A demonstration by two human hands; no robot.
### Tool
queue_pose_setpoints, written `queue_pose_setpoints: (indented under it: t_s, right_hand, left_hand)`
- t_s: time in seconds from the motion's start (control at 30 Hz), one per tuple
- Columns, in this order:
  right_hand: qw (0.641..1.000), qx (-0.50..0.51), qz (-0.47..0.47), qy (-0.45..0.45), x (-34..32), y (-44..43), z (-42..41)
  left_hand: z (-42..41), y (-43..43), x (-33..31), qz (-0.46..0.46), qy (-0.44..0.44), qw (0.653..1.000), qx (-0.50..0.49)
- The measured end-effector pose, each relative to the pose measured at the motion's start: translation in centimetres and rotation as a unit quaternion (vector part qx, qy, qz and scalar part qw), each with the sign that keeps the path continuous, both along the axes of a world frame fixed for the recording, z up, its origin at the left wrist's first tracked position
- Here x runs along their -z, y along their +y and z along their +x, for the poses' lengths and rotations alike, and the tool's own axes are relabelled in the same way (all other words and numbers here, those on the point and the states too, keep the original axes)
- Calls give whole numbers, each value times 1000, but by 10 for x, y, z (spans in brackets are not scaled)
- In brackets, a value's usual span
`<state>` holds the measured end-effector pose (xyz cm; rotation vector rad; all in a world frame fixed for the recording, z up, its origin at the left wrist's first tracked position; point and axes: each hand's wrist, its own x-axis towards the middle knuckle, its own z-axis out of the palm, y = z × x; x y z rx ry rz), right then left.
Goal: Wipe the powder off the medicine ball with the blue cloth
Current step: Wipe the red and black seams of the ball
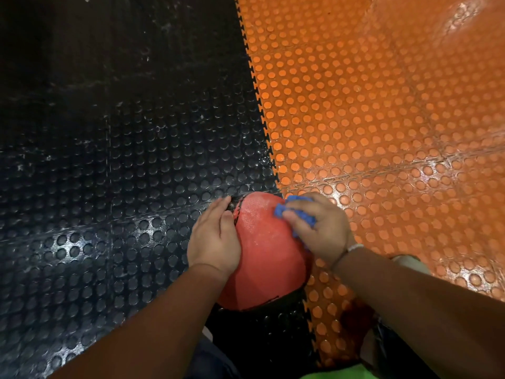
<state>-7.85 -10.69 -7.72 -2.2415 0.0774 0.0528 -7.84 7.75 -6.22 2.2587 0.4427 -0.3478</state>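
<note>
A red and black medicine ball (266, 255) sits on the studded floor where the black and orange mats meet. Pale powder dusts its upper red panel, near the top. My left hand (214, 239) lies flat against the ball's left side, fingers straight, steadying it. My right hand (318, 225) grips a bunched blue cloth (293, 213) and presses it on the ball's upper right side. Most of the cloth is hidden under my fingers.
Black studded floor mat (123, 173) fills the left half, orange studded mat (382, 119) the right, joined by a toothed seam running up from the ball. My knees and a bit of green clothing (344, 372) show at the bottom edge.
</note>
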Motion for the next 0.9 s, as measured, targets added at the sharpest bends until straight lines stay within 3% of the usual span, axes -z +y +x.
queue_pose_setpoints:
  t_s: [0.07, 0.13, 0.2, 0.27, 0.37, 0.43, 0.5, 0.57, 0.63, 0.67, 0.73, 0.8, 0.9]
  right_hand:
    - [965, 140, 83, 206, 7, -4, 14]
    - [954, 147, 31, 260, 0, 3, 22]
    - [983, 69, -49, 164, -12, 19, 16]
    - [998, -24, -57, -4, -33, 33, 2]
    - [979, -149, -85, -108, -23, 27, -7]
    - [1000, -26, -9, 3, -9, 15, 5]
    - [964, 152, 100, 193, -5, 5, 24]
    - [942, 178, 80, 272, -7, 5, 37]
    - [973, 96, 2, 210, -19, 22, 30]
    - [990, 45, -58, 119, -26, 33, 21]
    - [989, -53, -124, -55, -34, 46, 0]
    - [986, -103, -101, -83, -29, 33, -8]
    - [998, -48, -34, -20, -14, -1, 0]
  left_hand:
    - [3, 2, -2, -4, 10, 1000, -1]
    - [4, 3, -3, -8, 9, 1000, -6]
    - [5, 6, -3, -10, 9, 1000, -23]
    - [6, 9, -2, -11, 10, 999, -38]
    - [11, 9, -1, -15, 19, 999, -39]
    - [12, 6, -4, -12, 24, 999, -33]
    - [11, 1, -5, -6, 24, 999, -21]
    - [10, -2, -5, 7, 19, 1000, -12]
    - [10, -5, -5, 30, 20, 999, -13]
    - [10, -6, -5, 39, 20, 999, -17]
    - [10, -7, -4, 48, 18, 999, -19]
    - [9, -10, -2, 47, 15, 999, -5]
    - [10, -20, -1, 64, 11, 997, 38]
